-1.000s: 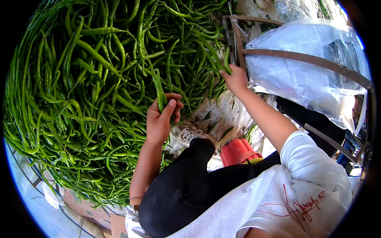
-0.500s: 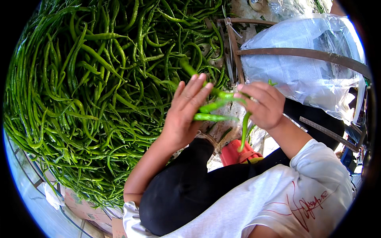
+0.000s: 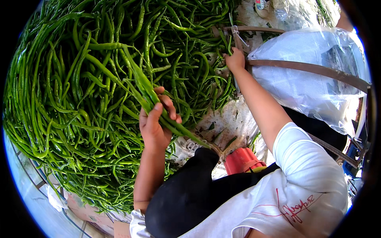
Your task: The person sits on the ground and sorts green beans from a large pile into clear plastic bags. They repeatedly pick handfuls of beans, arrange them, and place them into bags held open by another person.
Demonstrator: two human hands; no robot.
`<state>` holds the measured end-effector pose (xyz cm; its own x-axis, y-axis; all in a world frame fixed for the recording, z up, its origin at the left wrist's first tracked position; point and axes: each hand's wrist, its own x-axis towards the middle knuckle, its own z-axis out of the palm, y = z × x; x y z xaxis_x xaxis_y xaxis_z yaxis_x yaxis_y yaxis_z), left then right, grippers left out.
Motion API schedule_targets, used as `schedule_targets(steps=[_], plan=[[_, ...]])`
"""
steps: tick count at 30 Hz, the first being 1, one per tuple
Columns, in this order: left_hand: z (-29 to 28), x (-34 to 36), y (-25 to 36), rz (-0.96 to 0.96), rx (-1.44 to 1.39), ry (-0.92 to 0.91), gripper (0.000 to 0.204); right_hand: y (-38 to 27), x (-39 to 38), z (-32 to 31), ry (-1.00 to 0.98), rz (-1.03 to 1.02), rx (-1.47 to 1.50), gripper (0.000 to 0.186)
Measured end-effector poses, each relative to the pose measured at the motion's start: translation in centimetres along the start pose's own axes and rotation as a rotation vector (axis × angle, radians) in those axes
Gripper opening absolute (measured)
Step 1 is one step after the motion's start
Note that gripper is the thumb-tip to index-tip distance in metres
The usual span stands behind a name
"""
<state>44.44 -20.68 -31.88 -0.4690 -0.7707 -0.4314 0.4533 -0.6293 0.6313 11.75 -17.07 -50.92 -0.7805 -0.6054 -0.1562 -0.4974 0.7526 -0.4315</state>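
Note:
Several long green chili peppers [image 3: 143, 84] lie in my left hand [image 3: 156, 123], its fingers and thumb wrapped round them. They slant over the pile, tips up to the left and other ends toward my knee. My right arm is stretched far forward, and my right hand [image 3: 235, 60] is at the right edge of the big heap of green chili peppers [image 3: 99, 91], beside a brown frame post. A slim green chili pepper [image 3: 229, 44] runs into its fingers, which look closed on it; the fingertips are partly hidden.
To the right, a brown metal frame [image 3: 309, 65] holds a clear plastic bag [image 3: 297, 87] with a white woven lining. A red plastic container [image 3: 242, 160] stands by my dark-trousered leg [image 3: 182, 186]. Cardboard [image 3: 85, 208] and a pale-blue surface lie at lower left.
My right hand has left the peppers near my left hand and reached forward to the heap's edge. My left hand has moved left and turned, with the peppers now gathered in it.

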Motion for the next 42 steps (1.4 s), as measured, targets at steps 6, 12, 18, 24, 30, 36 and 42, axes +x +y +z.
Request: schedule_targets(steps=[6, 12, 18, 24, 30, 36, 42], plan=[[-2.9, -0.7, -1.1, -0.028, -0.009, 0.003, 0.036, -2.6, 0.9, -0.3, -0.254, 0.036, -0.287, 0.035], [-3.3, -0.3, -1.6, -0.073, -0.061, 0.041, 0.03, -1.0, -2.0, 0.3, -0.062, 0.11, 0.442, 0.029], [-2.9, -0.5, -1.7, -0.093, -0.055, 0.027, 0.023, -4.1, -5.7, 1.5, -0.495, 0.161, 0.59, 0.038], [-3.8, -0.9, -1.8, -0.027, -0.03, 0.05, 0.02, -7.5, -11.8, -8.7, -0.495, 0.111, 1.09, 0.025], [-3.0, -0.8, -1.9, -0.033, -0.011, 0.017, 0.018, 0.2, -8.2, -7.0, -0.365, 0.007, 0.38, 0.033], [-3.3, -1.4, -2.6, -0.088, -0.014, 0.048, 0.018, -3.0, -9.5, -1.0, -0.38, -0.212, -0.328, 0.054], [-3.9, -1.2, -2.7, -0.087, 0.016, 0.105, 0.018, 0.7, -11.2, -5.0, -0.677, 0.147, 0.357, 0.031]])
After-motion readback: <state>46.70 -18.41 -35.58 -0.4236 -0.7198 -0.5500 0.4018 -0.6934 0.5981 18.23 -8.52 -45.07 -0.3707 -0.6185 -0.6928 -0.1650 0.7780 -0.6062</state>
